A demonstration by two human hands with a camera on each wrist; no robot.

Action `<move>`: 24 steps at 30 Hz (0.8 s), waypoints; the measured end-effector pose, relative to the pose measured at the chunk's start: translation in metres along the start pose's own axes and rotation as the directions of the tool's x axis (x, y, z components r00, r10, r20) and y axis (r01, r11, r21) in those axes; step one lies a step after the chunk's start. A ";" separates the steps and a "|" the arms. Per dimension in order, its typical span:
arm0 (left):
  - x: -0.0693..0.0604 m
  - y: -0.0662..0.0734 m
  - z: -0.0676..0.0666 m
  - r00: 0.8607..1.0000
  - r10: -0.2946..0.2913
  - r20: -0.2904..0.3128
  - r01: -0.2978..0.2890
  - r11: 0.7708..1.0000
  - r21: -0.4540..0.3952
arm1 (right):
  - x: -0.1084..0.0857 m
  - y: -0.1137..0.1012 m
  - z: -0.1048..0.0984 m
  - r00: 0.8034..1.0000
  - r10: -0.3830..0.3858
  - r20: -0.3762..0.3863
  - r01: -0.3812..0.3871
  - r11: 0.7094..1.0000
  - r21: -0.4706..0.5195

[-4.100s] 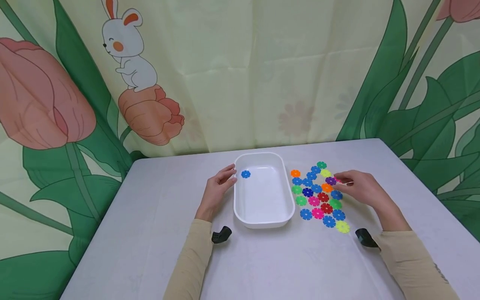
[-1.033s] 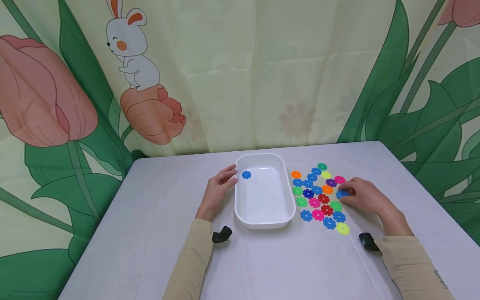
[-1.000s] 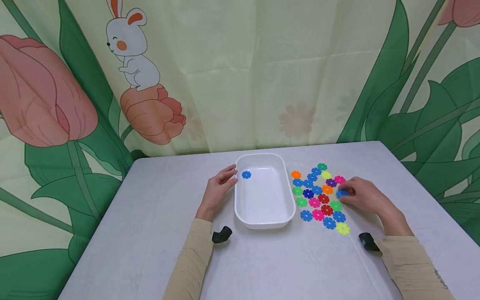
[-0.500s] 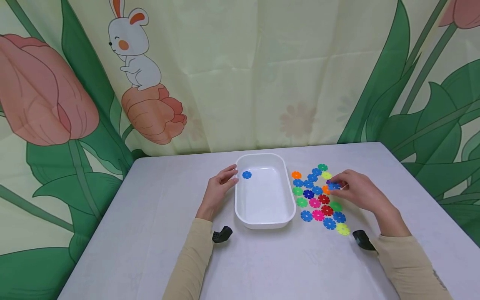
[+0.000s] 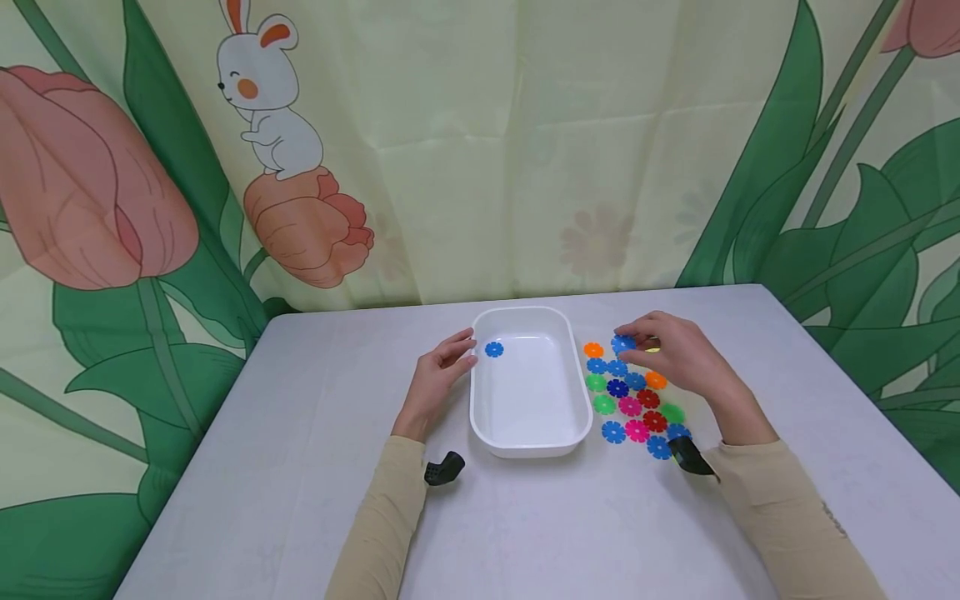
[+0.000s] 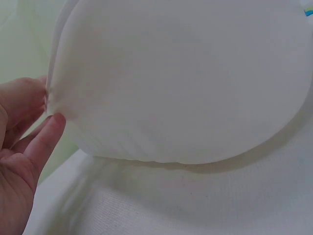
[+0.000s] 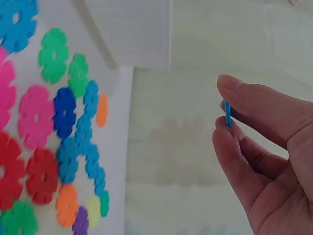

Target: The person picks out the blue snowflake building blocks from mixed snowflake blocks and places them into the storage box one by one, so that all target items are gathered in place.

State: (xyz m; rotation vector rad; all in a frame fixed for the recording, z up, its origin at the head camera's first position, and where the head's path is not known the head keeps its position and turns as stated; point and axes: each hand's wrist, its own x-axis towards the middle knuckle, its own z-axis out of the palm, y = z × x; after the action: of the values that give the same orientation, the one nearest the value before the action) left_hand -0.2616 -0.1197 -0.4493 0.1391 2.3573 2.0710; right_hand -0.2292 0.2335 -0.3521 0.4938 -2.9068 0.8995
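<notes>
"How far along was it when you looked?"

"Hardly begun, I judged from my end. One blue disc [image 5: 493,350] lay in the white tray [image 5: 531,400], toward its far left corner. A second disc [image 5: 622,342], also blue, was gripped in the right hand [image 5: 678,350]. Thumb and fingertips pinched it, and my right wrist view showed it edge-on."

"Over the tray?"

"No, right of it and apart from it, above the far part of the loose pieces [image 5: 648,422]."

"And the left hand [image 5: 437,375]?"

"At the tray's left side, fingers relaxed and fairly straight, touching the rim. I took that for a steadying touch."

"What was left?"

"Nearly everything, by my reading: one placed, one lifted. Reds, pinks, greens, oranges and several more blues lay on the white cloth [image 5: 562,525] right of the tray; the right wrist view gave me purple and yellow ones too. The hand and the black wrist mount [image 5: 692,457] covered part of the spread, so I trusted no count."
</notes>
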 end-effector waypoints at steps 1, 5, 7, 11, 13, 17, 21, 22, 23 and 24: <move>0.000 0.000 0.000 1.000 0.000 0.001 0.000 1.000 -0.002 | 0.003 -0.003 0.001 1.000 -0.007 -0.001 0.007 1.000 0.007; 0.000 -0.001 0.000 1.000 0.000 0.000 0.000 1.000 -0.002 | 0.017 -0.013 0.004 0.999 -0.050 -0.008 0.050 0.998 0.029; 0.000 -0.001 0.000 1.000 0.001 -0.001 -0.001 1.000 -0.003 | 0.024 -0.018 0.006 0.998 -0.067 -0.005 0.067 0.997 0.044; 0.000 -0.002 0.000 1.000 0.005 -0.003 -0.005 1.000 -0.006 | 0.036 -0.029 0.010 0.997 -0.073 0.012 0.072 0.995 0.070; 0.000 -0.003 0.001 1.000 0.005 -0.004 -0.005 1.000 -0.006 | 0.041 -0.035 0.012 0.997 -0.066 0.026 0.064 0.994 0.083; 0.001 -0.003 0.001 1.000 -0.007 -0.004 0.007 1.000 -0.005 | 0.055 -0.045 0.017 0.996 -0.067 0.053 0.061 0.993 0.106; 0.002 -0.002 0.000 1.000 -0.023 0.004 0.023 1.000 -0.009 | 0.070 -0.053 0.024 0.993 -0.080 0.083 0.068 0.988 0.136; 0.002 -0.002 0.000 1.000 -0.025 0.008 0.025 1.000 -0.008 | 0.074 -0.054 0.027 0.993 -0.078 0.093 0.064 0.988 0.141; 0.001 0.000 0.000 1.000 -0.028 0.013 0.028 1.000 -0.005 | 0.078 -0.056 0.029 0.992 -0.073 0.104 0.057 0.987 0.148; 0.001 0.002 0.000 0.999 -0.032 0.019 0.032 0.999 -0.002 | 0.081 -0.058 0.031 0.991 -0.067 0.115 0.049 0.987 0.153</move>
State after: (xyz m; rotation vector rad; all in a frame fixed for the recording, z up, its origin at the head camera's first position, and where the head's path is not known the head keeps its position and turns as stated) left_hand -0.2623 -0.1194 -0.4477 0.1194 2.3310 2.0486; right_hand -0.2863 0.1481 -0.3345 0.6614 -2.9260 1.1233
